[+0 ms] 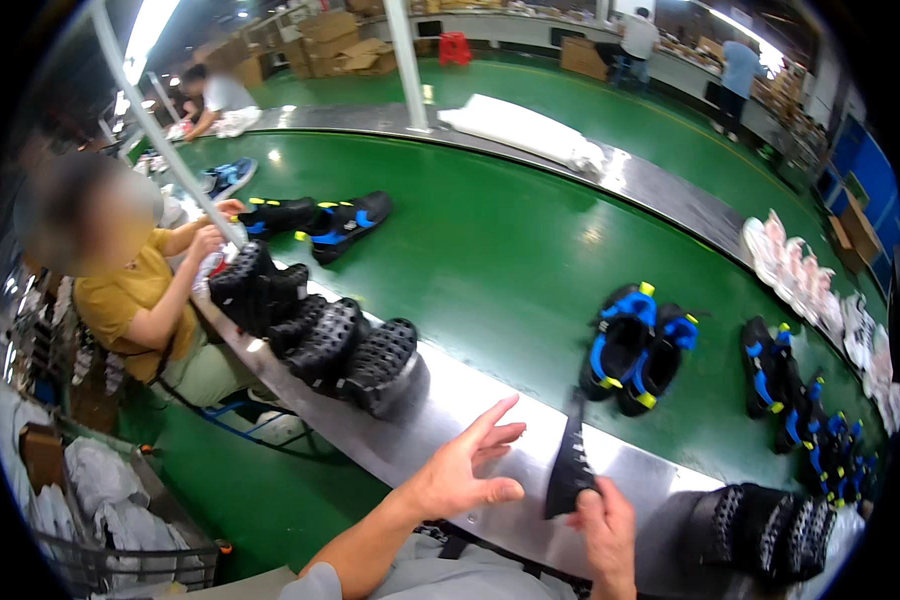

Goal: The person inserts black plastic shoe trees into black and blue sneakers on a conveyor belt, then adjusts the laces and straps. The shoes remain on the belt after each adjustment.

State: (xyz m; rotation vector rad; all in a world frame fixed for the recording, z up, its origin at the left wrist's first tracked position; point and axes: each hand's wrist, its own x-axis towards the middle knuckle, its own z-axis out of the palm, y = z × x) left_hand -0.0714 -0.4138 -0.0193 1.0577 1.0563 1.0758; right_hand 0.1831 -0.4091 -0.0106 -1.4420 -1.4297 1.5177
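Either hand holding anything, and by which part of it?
Right hand holds a black tapering piece by its wide near end. Left hand is open, holding nothing.

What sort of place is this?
Probably a shoe factory: black-and-blue shoes stand on a green surface, studded black pieces sit along its metal edge, and cardboard boxes are piled beyond.

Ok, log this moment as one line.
left hand: open, empty | right hand: holding long black piece | beyond: black-and-blue shoe pair on green surface
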